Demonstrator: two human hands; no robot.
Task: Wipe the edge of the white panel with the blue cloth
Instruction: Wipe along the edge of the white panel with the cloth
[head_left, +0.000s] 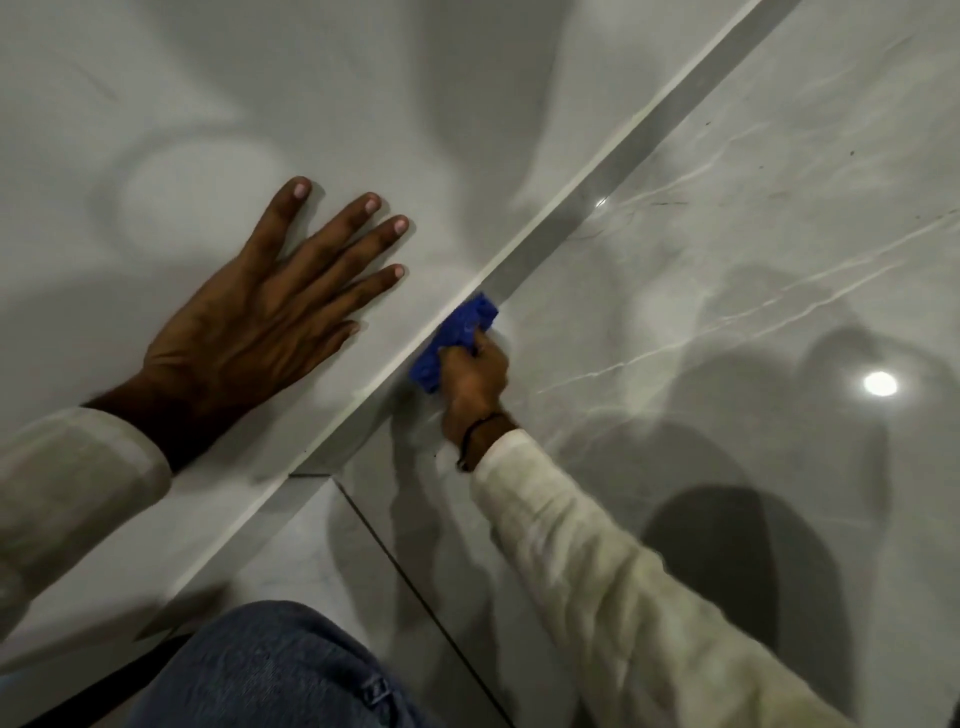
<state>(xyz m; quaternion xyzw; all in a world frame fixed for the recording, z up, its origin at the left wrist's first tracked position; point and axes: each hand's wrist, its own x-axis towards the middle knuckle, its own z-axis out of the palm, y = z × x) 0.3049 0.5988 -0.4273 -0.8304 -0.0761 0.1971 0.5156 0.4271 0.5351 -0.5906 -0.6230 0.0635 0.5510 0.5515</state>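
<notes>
The white panel (218, 93) fills the upper left, and its edge (540, 213) runs diagonally from lower left to upper right. My left hand (260, 322) lies flat on the panel's face with the fingers spread. My right hand (475, 384) grips the blue cloth (452, 343) and presses it against the panel's edge, just below and right of the left hand's fingertips. Part of the cloth is hidden under my fingers.
Glossy grey marble floor tiles (753, 260) spread to the right, with a dark grout line (415, 587) and a bright lamp reflection (879, 383). My knee in blue jeans (270, 670) is at the bottom centre. Both arms wear cream sleeves (623, 587).
</notes>
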